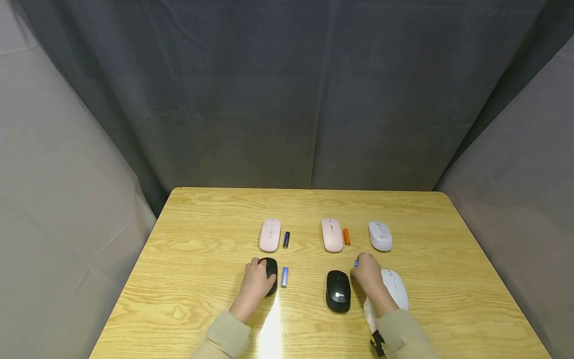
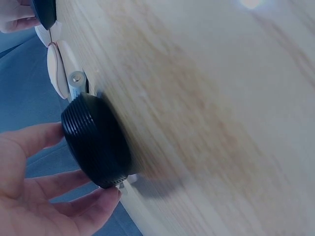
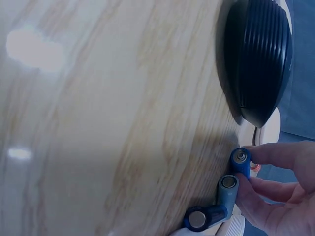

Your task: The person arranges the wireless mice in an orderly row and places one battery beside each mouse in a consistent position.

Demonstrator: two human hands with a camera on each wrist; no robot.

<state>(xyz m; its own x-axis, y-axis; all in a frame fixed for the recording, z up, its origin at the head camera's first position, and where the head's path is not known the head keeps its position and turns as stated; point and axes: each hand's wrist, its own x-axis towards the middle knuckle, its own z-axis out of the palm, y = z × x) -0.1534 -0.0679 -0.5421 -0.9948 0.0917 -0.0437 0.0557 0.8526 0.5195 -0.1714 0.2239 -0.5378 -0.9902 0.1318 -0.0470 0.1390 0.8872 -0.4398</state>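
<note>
My left hand (image 1: 255, 280) grips a black computer mouse (image 1: 271, 269) by its sides, left of the table's middle. In the left wrist view, thumb and fingers hold this ribbed-sided mouse (image 2: 96, 140). A light-blue battery (image 1: 284, 277) is just right of it. My right hand (image 1: 369, 273) pinches a blue battery (image 3: 240, 158) between thumb and finger. Beside it in the right wrist view are a pale-blue battery (image 3: 228, 189) and a dark-blue battery (image 3: 203, 217), both hidden by the hand from above. Another black mouse (image 1: 338, 290) lies left of my right hand.
Two pink mice (image 1: 270, 235) stand in the back row, with a dark battery (image 1: 286, 240) and an orange battery (image 1: 347, 237) beside them. A white mouse (image 1: 380, 236) is at back right. Another white mouse (image 1: 395, 288) lies partly under my right forearm. Curtains surround the wooden table (image 1: 202, 214).
</note>
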